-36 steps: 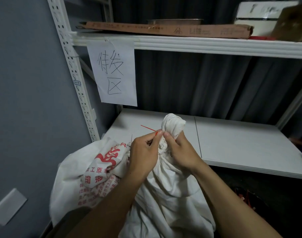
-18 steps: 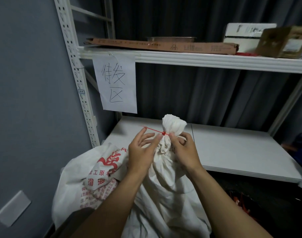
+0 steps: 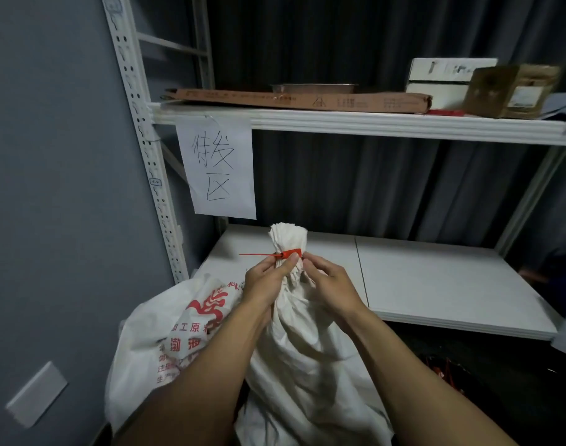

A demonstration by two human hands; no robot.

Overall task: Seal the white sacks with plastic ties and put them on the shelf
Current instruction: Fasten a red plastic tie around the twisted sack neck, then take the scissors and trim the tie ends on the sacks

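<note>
Left hand (image 3: pixel 264 282) now pinches red tie (image 3: pixel 290 253) | tail points left, level | right hand (image 3: pixel 332 284) pinches sack (image 3: pixel 307 355) neck

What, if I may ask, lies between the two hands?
Head view: the gathered neck of the white sack, cinched by the red plastic tie.

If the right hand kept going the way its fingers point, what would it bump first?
The sack. The right hand points up and left, its fingers against the gathered neck just under the tie. Past that, probably the left hand.
</note>
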